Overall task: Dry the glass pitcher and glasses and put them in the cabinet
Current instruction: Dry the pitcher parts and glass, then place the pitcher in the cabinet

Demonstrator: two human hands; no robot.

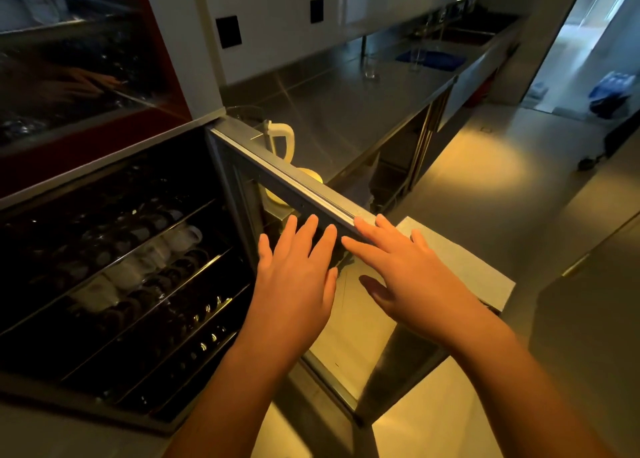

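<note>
The lower cabinet stands open, its dark wire shelves holding several cups and glasses. Its glass door swings out toward me. My left hand lies flat with straight fingers against the door's inner face near the top edge. My right hand reaches over that top edge, fingers spread and straight on the door. Neither hand holds anything. Behind the door on the steel counter sits a pitcher with a white handle. Far along the counter stand two clear glasses, one of them on a blue cloth.
An upper glass-fronted cabinet with a dark red frame sits above the open one. A sink lies at the counter's far end. Open floor spreads to the right, with a doorway and a blue bag beyond.
</note>
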